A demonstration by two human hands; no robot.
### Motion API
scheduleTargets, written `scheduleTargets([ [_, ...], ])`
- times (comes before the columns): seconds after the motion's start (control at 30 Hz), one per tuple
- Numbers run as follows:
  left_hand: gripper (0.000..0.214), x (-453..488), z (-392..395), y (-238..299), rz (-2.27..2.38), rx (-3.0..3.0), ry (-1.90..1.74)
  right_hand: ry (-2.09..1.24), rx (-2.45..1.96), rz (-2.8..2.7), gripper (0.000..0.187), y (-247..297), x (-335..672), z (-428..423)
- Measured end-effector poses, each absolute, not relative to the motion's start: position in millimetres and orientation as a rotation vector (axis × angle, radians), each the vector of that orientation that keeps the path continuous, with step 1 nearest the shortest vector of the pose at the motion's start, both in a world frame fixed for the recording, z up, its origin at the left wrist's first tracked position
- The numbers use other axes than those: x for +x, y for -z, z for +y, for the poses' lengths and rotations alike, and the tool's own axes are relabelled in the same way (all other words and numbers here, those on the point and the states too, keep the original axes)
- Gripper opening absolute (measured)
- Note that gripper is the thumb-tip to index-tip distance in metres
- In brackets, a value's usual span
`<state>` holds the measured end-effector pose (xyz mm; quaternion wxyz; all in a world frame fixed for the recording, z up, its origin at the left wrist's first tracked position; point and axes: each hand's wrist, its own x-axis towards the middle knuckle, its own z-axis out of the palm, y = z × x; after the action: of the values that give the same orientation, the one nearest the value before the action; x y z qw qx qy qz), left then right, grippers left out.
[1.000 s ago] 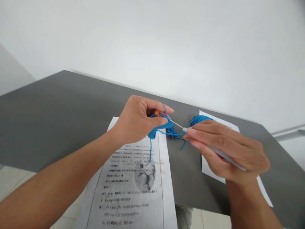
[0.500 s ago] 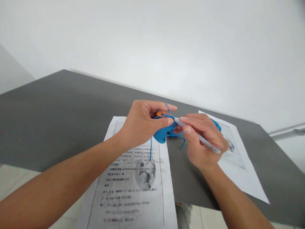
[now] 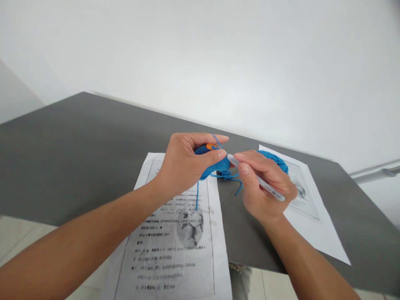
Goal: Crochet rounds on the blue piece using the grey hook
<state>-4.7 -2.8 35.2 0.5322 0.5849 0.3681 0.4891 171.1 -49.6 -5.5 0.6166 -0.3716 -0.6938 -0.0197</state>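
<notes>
My left hand [image 3: 190, 164] pinches a blue crochet piece [image 3: 215, 166] between thumb and fingers, with its index finger stretched out and a strand of blue yarn over it. An orange stitch marker [image 3: 211, 146] is clipped at the piece's upper edge. My right hand [image 3: 268, 183] grips a crochet hook by its pale grey handle [image 3: 270, 189], pen-fashion. The hook's tip meets the work beside my left thumb and is hidden there. One loose yarn tail [image 3: 197, 196] hangs below the piece, and another [image 3: 239, 188] lies between my hands.
Under my left hand lies a printed sheet [image 3: 175, 258] with text and a picture, reaching past the table's near edge. A second printed sheet [image 3: 325, 237] is at the right, with a blue yarn ball [image 3: 275, 160] at its far end. The grey table [image 3: 78, 146] meets a white wall.
The crochet piece has tilted in my left hand, and its lower edge sits higher. My right hand has shifted slightly down, showing more of the yarn ball behind it.
</notes>
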Motion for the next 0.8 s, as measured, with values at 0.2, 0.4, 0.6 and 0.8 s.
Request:
scheduleTargets([
  [0.2,0.042,1.3,-2.2,-28.8,0.672,0.988,-1.216,0.476,-0.901,-1.827,0.037,1.2,164.1,-54.0],
  [0.4,0.036,-3.3,-4.1,-36.5,0.491,0.834,-1.069,0.706,-0.721,-1.852,0.051,-2.2,168.5,-51.4],
  [0.6,0.038,-14.6,0.8,-44.1,0.539,0.865,-0.96,0.277,-0.678,-1.836,0.056,-11.3,182.4,-50.4],
  [0.8,0.041,-14.4,6.0,-43.6,0.537,0.943,-0.867,0.036,-0.713,-1.805,0.046,-16.4,193.2,-53.5],
])
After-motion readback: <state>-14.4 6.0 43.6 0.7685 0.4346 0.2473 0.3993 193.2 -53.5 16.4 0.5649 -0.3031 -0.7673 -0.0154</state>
